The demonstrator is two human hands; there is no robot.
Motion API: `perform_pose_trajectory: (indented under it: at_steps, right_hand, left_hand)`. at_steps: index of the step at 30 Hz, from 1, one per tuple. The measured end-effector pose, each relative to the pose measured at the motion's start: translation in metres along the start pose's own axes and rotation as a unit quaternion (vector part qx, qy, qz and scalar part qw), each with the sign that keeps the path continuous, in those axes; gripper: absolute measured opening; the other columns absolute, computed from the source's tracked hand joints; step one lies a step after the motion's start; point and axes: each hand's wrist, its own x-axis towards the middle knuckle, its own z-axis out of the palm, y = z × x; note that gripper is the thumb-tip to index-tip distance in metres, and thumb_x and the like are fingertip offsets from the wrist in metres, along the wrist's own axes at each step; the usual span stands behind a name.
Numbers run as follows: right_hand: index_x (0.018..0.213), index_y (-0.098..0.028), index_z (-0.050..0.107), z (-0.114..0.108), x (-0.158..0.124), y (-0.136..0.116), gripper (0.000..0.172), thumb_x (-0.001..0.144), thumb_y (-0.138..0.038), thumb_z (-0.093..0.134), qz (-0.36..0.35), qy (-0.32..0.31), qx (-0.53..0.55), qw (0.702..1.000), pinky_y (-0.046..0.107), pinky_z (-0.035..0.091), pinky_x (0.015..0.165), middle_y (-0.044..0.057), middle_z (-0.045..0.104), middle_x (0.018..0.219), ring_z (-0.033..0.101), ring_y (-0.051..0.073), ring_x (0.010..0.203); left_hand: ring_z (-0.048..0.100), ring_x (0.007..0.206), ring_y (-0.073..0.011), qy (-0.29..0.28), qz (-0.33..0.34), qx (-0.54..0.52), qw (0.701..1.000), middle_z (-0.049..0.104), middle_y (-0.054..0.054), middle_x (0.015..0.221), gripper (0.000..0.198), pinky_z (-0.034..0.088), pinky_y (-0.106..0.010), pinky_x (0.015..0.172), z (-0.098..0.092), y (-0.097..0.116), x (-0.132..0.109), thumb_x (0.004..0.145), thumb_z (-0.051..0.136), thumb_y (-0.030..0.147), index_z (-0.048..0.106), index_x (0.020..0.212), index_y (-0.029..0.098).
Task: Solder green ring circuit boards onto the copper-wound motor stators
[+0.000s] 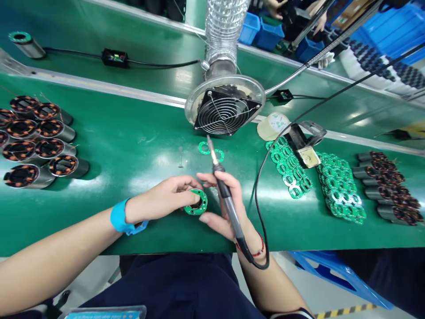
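My left hand [169, 197], with a blue wrist strap [120, 217], is closed on a green ring-shaped circuit board [201, 206]. Its thumb lies over the ring's dark centre, and whatever is under the board is mostly hidden by the fingers. In my right hand [234, 204] is a soldering iron [232, 212], gripped between thumb side and fingers with the tip pointing away from me. The right thumb reaches close to the board's right edge. Past the iron's tip, two loose green rings [203, 148] lie on the green bench mat [149, 150].
A fume extractor fan [226, 113] hangs ahead. Wound motor stators [53, 128] stand at left, more stators [388, 190] at right. Green board stacks [341, 186], a soldering iron stand [307, 144] and a tape roll [274, 125] sit right. The iron's cord [258, 190] loops beside my right hand.
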Motion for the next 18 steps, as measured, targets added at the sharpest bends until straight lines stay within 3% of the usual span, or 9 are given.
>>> perform_pose_trajectory:
  at_steps: [2,7,11,18]
  right_hand:
    - [0.143,-0.036,0.036,0.001,0.0,-0.002,0.064,0.09,-0.038,0.071,-0.011,-0.041,-0.013,0.999,0.044,0.052,0.108,0.007,0.061,0.138,0.062,0.023,0.127]
    - [0.139,-0.036,0.038,0.006,0.0,-0.001,0.061,0.089,-0.027,0.071,-0.064,0.059,-0.094,0.992,0.044,0.056,0.1,0.005,0.065,0.125,0.066,0.022,0.114]
    - [0.144,-0.033,0.033,0.003,-0.001,-0.002,0.065,0.09,-0.034,0.07,-0.061,0.03,-0.102,0.993,0.044,0.057,0.099,0.009,0.063,0.131,0.066,0.023,0.119]
    - [0.13,-0.033,0.048,-0.004,0.006,-0.014,0.038,0.096,-0.041,0.063,-0.16,0.019,-0.229,0.96,0.041,0.056,0.085,0.003,0.075,0.098,0.07,0.022,0.094]
  left_hand:
    - [0.054,0.078,-0.0164,-0.009,-0.004,-0.034,0.999,0.06,-0.002,0.094,0.032,0.043,-0.03,0.068,0.0,0.001,-0.002,0.076,0.058,0.04,0.061,0.099,0.019]
    - [0.057,0.077,-0.0147,-0.008,0.005,-0.142,0.99,0.058,0.0,0.093,0.033,0.048,-0.03,0.073,0.004,-0.002,-0.004,0.081,0.063,0.045,0.057,0.102,0.02]
    - [0.057,0.073,-0.0125,-0.02,0.005,-0.126,0.992,0.06,-0.001,0.091,0.027,0.048,-0.029,0.072,0.003,-0.003,-0.002,0.079,0.065,0.037,0.06,0.096,0.018]
    - [0.056,0.06,-0.0111,-0.037,-0.061,-0.18,0.981,0.059,0.002,0.075,0.026,0.043,-0.024,0.055,0.009,0.001,-0.004,0.069,0.067,0.038,0.06,0.081,0.017]
